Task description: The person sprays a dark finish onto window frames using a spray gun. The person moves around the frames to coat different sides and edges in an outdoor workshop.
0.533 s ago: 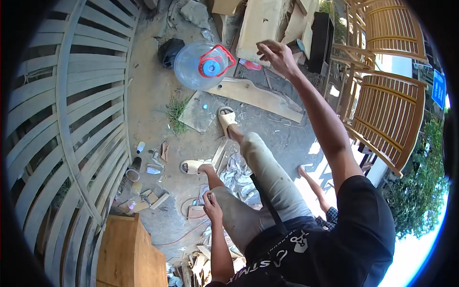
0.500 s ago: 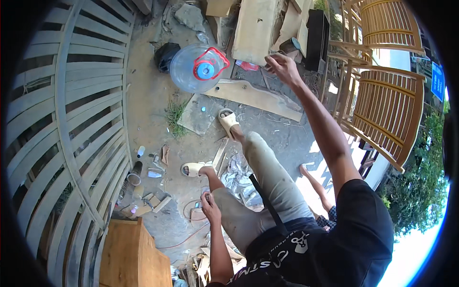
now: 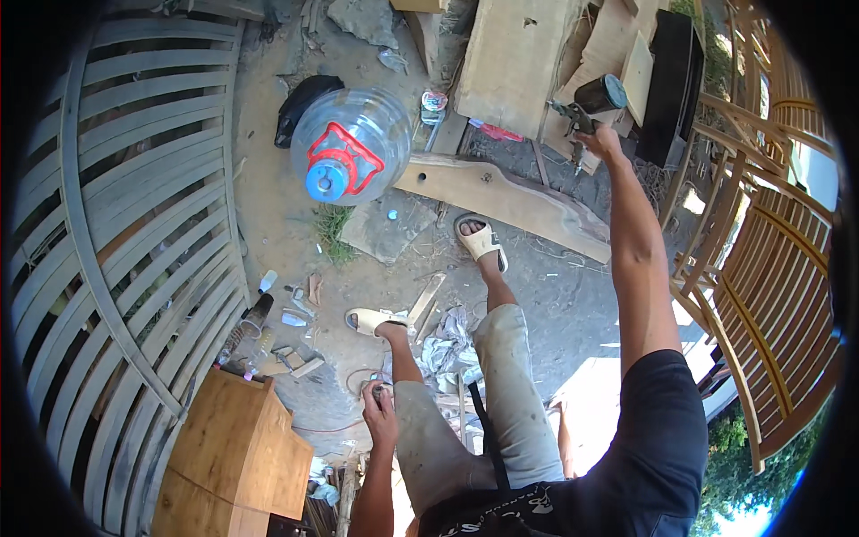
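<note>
My right hand (image 3: 601, 143) is stretched far out to the right and closed around a spray gun (image 3: 575, 116). Its dark round cup (image 3: 599, 93) points away from me, over the boards. Closer to my body, by my left knee, my left hand (image 3: 380, 416) has its fingers curled around something small and dark, too hidden to name. A large clear water jug (image 3: 376, 125) with a red handle and blue cap stands on the ground ahead, apart from both hands.
A slatted wooden frame (image 3: 161, 179) stands at the left, a wooden cabinet (image 3: 237, 438) at the lower left. Wooden boards (image 3: 510, 63) and a black box (image 3: 667, 89) lie ahead. Slatted furniture (image 3: 769, 233) stands right. A curved plank (image 3: 501, 197) lies before my feet; crumpled sheeting (image 3: 447, 345) lies between them.
My right hand, seemingly without the gun before, has reached further right and now grips the spray gun. My left foot and hand stay near the same place; the view has shifted.
</note>
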`<state>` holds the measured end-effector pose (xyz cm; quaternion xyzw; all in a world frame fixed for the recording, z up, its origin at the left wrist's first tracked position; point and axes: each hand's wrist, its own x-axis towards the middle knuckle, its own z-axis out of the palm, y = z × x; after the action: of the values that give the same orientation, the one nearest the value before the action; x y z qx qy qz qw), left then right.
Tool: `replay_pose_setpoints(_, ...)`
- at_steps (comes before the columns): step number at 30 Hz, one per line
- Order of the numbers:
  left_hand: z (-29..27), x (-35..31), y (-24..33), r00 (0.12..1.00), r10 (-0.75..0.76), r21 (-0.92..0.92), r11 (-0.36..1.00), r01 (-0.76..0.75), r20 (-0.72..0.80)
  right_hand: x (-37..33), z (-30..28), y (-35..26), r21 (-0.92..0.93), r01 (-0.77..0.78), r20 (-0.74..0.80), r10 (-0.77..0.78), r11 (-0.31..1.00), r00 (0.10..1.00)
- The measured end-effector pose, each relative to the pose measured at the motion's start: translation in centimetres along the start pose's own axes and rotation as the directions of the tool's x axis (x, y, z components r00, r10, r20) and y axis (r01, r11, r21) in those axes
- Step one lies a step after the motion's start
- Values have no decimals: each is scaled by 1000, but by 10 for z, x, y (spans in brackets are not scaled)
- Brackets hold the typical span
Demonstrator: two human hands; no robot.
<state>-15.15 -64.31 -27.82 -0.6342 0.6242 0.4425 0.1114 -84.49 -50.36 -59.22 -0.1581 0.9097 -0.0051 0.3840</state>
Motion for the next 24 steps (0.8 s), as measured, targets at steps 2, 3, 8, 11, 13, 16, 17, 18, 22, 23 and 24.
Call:
replay_pose_setpoints(2, 12, 11, 20, 998, 61, 18, 998, -62, 24, 13, -11, 23, 15, 137, -8, -137, 990, 991)
replay_pose_setpoints(3, 16, 12, 29, 999, 41, 13, 999, -41, -19, 11, -10, 24, 175, 184, -60, -176, 967, 983)
replay_pose_setpoints(8, 14, -7, 74, 993, 72, -72, 994, -79, -92, -52, -32, 14, 103, 342, -349, -288, 934, 892)
replay_pose_setpoints(11, 3, -27, 100, 989, 27, -145, 988, -49, -149, -135, -70, -3, 92, 387, -392, -324, 917, 861)
replay_pose_setpoints(13, -15, -54, 114, 970, 90, -142, 982, -124, -226, -201, -95, -47, -4, 496, -409, -454, 869, 792)
replay_pose_setpoints(16, -29, -83, 112, 924, 205, -168, 948, -269, -324, -301, -136, -89, -54, 628, -371, -599, 776, 709)
replay_pose_setpoints(17, -37, -96, 118, 931, 183, -201, 946, -254, -317, -336, -144, -109, -45, 668, -344, -639, 743, 688)
replay_pose_setpoints(18, -44, -103, 120, 926, 206, -224, 932, -284, -318, -370, -152, -118, -43, 653, -309, -632, 756, 711)
replay_pose_setpoints(22, -59, -147, 118, 885, 314, -240, 882, -406, -344, -491, -173, -188, -43, 880, -268, -854, 472, 445)
replay_pose_setpoints(23, -62, -160, 116, 867, 301, -256, 871, -420, -396, -525, -177, -210, 19, 917, -251, -886, 398, 390)
replay_pose_setpoints(24, -65, -175, 114, 853, 318, -269, 853, -448, -413, -561, -185, -234, -43, 945, -192, -931, 324, 311)
